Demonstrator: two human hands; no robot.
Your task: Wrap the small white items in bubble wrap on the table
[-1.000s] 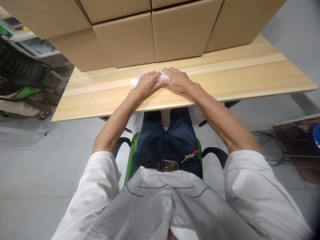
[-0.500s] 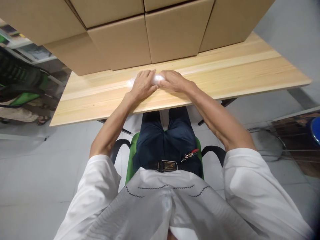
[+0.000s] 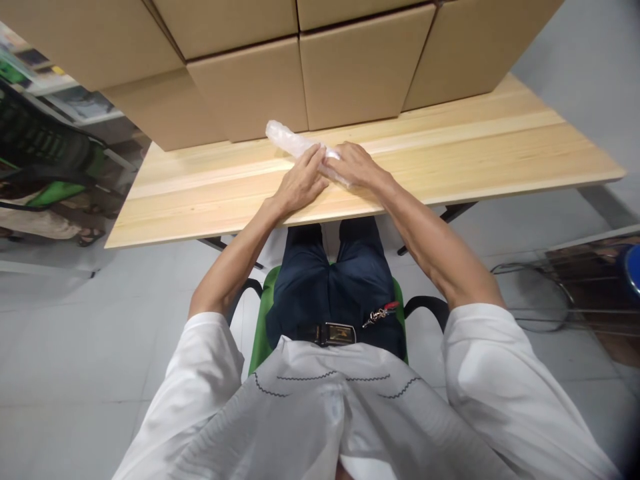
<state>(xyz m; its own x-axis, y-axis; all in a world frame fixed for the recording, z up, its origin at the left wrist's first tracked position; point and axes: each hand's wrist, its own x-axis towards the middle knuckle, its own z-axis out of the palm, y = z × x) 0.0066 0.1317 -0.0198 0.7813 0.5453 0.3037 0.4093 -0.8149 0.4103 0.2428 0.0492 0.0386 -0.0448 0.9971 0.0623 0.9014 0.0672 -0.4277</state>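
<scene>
A long, narrow roll of translucent whitish plastic wrap [image 3: 289, 139] lies slanted on the wooden table, its far end pointing left toward the boxes. My left hand [image 3: 303, 181] grips the middle of it from the near side, fingers over the top. Close by on the right, my right hand [image 3: 356, 165] has its fingers curled round the roll toward its near end. That near end pokes out below the right fingers. Whether anything is wrapped inside, I cannot tell.
Stacked cardboard boxes [image 3: 250, 90] line the back of the wooden table [image 3: 480, 147]. At the left are a dark chair [image 3: 45, 143] and part of another person's leg and sandal [image 3: 90, 237]. A blue round object [image 3: 633, 267] sits at the far right.
The roll has turned from nearly level to slanted, its left end swinging away toward the boxes. More of it shows now. Both hands have shifted slightly right with it.
</scene>
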